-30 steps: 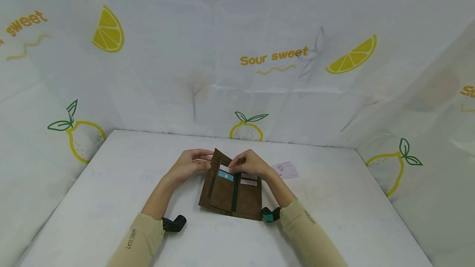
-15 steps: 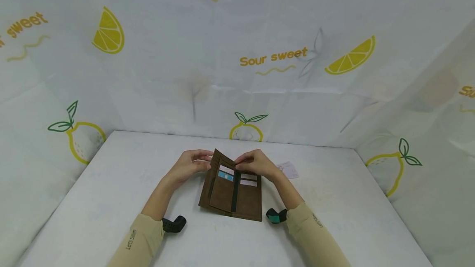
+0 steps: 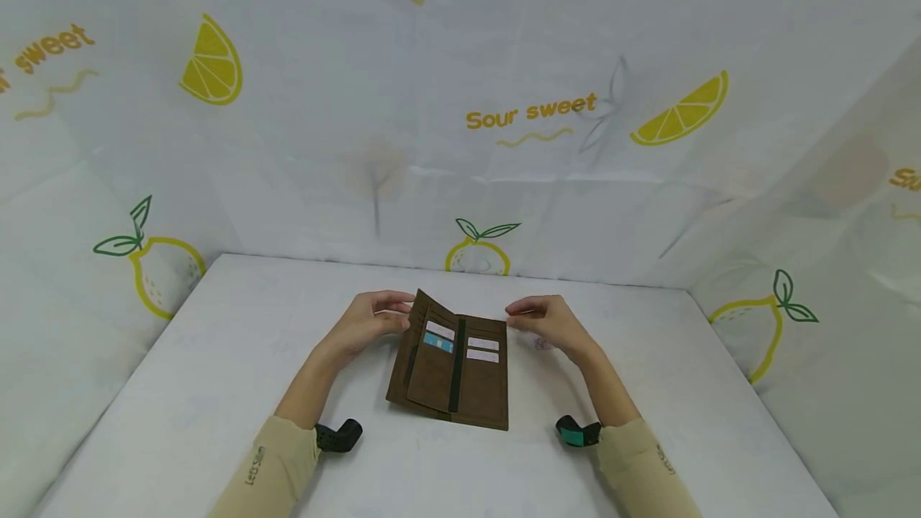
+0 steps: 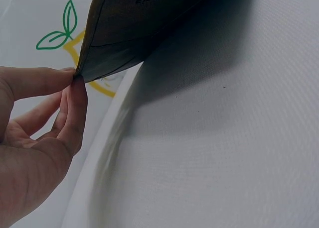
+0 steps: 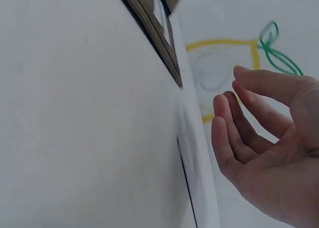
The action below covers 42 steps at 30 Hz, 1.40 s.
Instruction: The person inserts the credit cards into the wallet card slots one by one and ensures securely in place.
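A brown wallet (image 3: 484, 390) lies spread on the table with its left flap raised. Thumb and fingers of my left hand (image 3: 363, 324) pinch the outer edge of that flap, as the left wrist view also shows at the wallet's corner (image 4: 119, 34). White cards (image 3: 483, 356) and a blue card (image 3: 438, 342) sit in the inner slots. My right hand (image 3: 554, 321) hovers just right of the wallet's top right corner, its fingers loosely bent. Nothing is between them in the right wrist view, where the hand (image 5: 269, 138) is apart from the wallet (image 5: 154, 29).
A pinkish printed card or paper (image 3: 543, 344) lies on the white table (image 3: 647, 358) beneath my right hand, mostly hidden by it. A white backdrop (image 3: 316, 142) with lemon prints stands behind the table and at both sides.
My right hand has moved right, from the wallet's left card slots, past its fold, to beyond its right edge. The upper white card came into full view. My left hand stays on the flap.
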Motion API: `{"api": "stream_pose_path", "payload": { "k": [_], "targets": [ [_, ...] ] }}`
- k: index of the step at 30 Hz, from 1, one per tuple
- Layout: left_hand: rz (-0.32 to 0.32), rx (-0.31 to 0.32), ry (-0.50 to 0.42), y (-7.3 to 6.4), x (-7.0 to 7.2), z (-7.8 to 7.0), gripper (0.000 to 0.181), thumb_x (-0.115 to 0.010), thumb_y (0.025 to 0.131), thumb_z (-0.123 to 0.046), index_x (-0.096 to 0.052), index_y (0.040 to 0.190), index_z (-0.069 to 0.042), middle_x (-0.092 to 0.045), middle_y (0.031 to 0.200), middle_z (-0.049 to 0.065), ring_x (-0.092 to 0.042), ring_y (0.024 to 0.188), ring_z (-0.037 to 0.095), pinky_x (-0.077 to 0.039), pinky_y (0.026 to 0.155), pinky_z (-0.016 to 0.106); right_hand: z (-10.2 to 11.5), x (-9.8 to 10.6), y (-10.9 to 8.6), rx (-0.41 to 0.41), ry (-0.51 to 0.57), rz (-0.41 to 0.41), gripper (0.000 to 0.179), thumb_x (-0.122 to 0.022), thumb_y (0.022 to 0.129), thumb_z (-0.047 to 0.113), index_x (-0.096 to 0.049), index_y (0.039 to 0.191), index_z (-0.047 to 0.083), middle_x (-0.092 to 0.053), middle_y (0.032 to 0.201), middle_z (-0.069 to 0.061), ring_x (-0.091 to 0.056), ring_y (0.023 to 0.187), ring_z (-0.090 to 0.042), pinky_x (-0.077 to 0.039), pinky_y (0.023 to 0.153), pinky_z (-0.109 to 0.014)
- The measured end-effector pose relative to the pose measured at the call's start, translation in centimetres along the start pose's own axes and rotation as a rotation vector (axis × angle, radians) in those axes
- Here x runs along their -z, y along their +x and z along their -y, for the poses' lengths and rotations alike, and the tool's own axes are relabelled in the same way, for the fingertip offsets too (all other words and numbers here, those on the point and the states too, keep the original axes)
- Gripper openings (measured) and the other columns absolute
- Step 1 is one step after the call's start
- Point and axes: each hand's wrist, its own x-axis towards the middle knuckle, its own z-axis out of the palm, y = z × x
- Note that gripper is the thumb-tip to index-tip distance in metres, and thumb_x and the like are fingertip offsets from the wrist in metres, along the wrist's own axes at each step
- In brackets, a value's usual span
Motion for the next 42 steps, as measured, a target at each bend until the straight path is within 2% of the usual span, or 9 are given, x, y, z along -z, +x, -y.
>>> {"api": "stream_pose_path", "payload": {
  "k": [5,8,13,17,22,26,34,37,42],
  "targets": [
    [0.005,-0.005,0.009,0.1,-0.2,0.0,0.051,-0.075,0.098,-0.003,-0.063,0.148,0.001,-0.065,0.142,0.025,-0.071,0.118,0.021,-0.058,0.096,0.025,-1.8,2.9,-1.4,-0.059,-0.022,-0.104,0.037,-0.077,0.102,0.023,-0.075,0.13,-0.001,-0.077,0.13,-0.018,-0.072,0.106,-0.01,-0.057,0.09,-0.02],
    [0.01,-0.008,0.01,0.1,-0.2,-0.1,0.052,-0.075,0.099,-0.003,-0.062,0.148,0.002,-0.064,0.142,0.026,-0.071,0.122,0.024,-0.058,0.097,0.024,-3.0,4.2,-2.2,-0.112,-0.081,-0.152,0.037,-0.075,0.103,0.025,-0.075,0.131,0.0,-0.076,0.134,-0.02,-0.073,0.114,-0.02,-0.056,0.091,-0.021],
    [-0.001,0.007,0.005,-0.1,-0.3,-0.1,0.05,-0.075,0.098,-0.003,-0.063,0.147,0.0,-0.066,0.14,0.023,-0.07,0.127,0.029,-0.059,0.097,0.026,-4.2,5.3,-3.0,-0.16,-0.198,-0.174,0.039,-0.075,0.103,0.024,-0.074,0.129,-0.005,-0.073,0.134,-0.027,-0.07,0.122,-0.037,-0.054,0.09,-0.025],
    [-0.004,0.007,0.01,-0.1,-0.2,0.0,0.05,-0.075,0.098,-0.002,-0.064,0.146,0.0,-0.066,0.137,0.022,-0.07,0.126,0.028,-0.059,0.097,0.027,-4.6,5.6,-3.2,-0.193,-0.229,-0.186,0.043,-0.08,0.099,0.022,-0.073,0.129,-0.008,-0.073,0.131,-0.03,-0.072,0.115,-0.037,-0.054,0.088,-0.028],
    [-0.005,0.008,0.002,0.1,-0.1,0.2,0.05,-0.075,0.098,-0.001,-0.064,0.146,0.001,-0.065,0.139,0.023,-0.071,0.118,0.021,-0.059,0.095,0.024,-4.6,5.4,-3.3,-0.211,-0.252,-0.205,0.051,-0.088,0.092,0.024,-0.074,0.131,-0.007,-0.075,0.126,-0.028,-0.071,0.107,-0.033,-0.056,0.087,-0.035],
    [-0.008,0.013,-0.006,0.1,-0.1,0.2,0.05,-0.074,0.098,-0.001,-0.063,0.147,0.0,-0.065,0.14,0.023,-0.071,0.113,0.016,-0.058,0.094,0.022,-4.6,5.0,-3.3,-0.205,-0.266,-0.221,0.052,-0.089,0.091,0.024,-0.074,0.131,-0.006,-0.074,0.126,-0.028,-0.07,0.109,-0.033,-0.057,0.09,-0.041],
    [-0.008,0.012,-0.002,0.1,0.0,0.1,0.05,-0.074,0.098,-0.001,-0.063,0.147,0.0,-0.065,0.14,0.023,-0.071,0.116,0.018,-0.058,0.094,0.022,-5.0,5.1,-3.1,-0.192,-0.26,-0.204,0.051,-0.087,0.092,0.02,-0.067,0.13,-0.008,-0.069,0.13,-0.03,-0.068,0.113,-0.039,-0.057,0.098,-0.049],
    [-0.009,0.015,0.004,0.0,-0.1,0.1,0.05,-0.074,0.098,-0.002,-0.064,0.147,0.0,-0.066,0.14,0.023,-0.071,0.119,0.021,-0.058,0.096,0.024,-5.1,5.2,-3.1,-0.182,-0.244,-0.192,0.052,-0.087,0.092,0.018,-0.064,0.129,-0.009,-0.068,0.127,-0.029,-0.068,0.111,-0.038,-0.058,0.096,-0.046],
    [-0.01,0.018,0.023,-0.1,-0.1,0.0,0.05,-0.075,0.098,-0.005,-0.064,0.148,-0.003,-0.065,0.143,0.023,-0.068,0.129,0.029,-0.058,0.101,0.029,-5.3,5.5,-3.1,-0.169,-0.21,-0.188,0.048,-0.088,0.09,0.013,-0.061,0.123,-0.01,-0.068,0.115,-0.024,-0.066,0.103,-0.031,-0.054,0.085,-0.03]
  ]
}}
